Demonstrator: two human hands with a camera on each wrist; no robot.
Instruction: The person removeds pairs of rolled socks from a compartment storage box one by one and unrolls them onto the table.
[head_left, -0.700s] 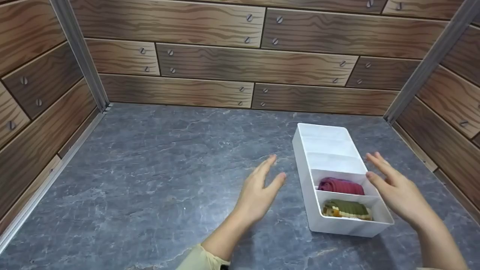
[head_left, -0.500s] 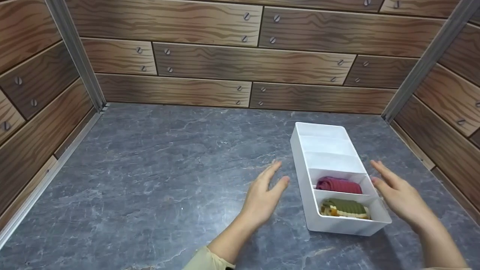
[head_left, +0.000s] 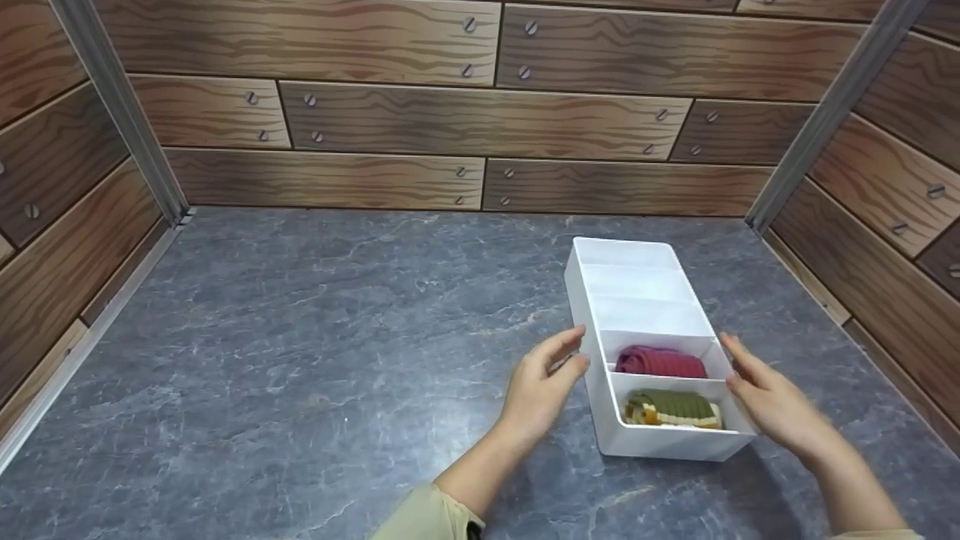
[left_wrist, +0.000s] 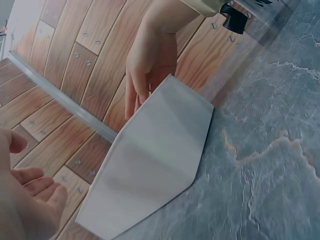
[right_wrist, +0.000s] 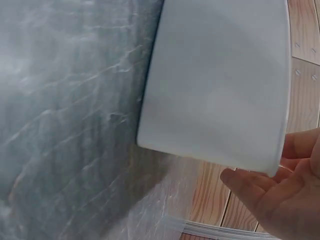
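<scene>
A white divided box (head_left: 592, 405) stands on the right part of the table, its length running away from me. Its nearest compartment holds a rolled olive-green fabric piece with cream and mustard edging (head_left: 675, 407). One compartment farther back lies a rolled maroon fabric piece (head_left: 660, 361). My left hand (head_left: 536, 394) is at the box's left wall, fingertips right by it and fingers loosely bent. On the opposite side, my right hand (head_left: 780, 412) has its extended fingers at the right wall. In the right wrist view, the right fingers (right_wrist: 245, 185) overlap the box's rim.
The box rests on a grey marbled tabletop (head_left: 337, 337). Wood-patterned panels (head_left: 390, 120) enclose it at the back and both sides, with grey metal posts (head_left: 124, 112) at the corners. The box's farther compartments show bare white walls.
Both hands have closed in on the box, the left moving right and the right moving left. The head view has shifted slightly, so the box appears a little farther left.
</scene>
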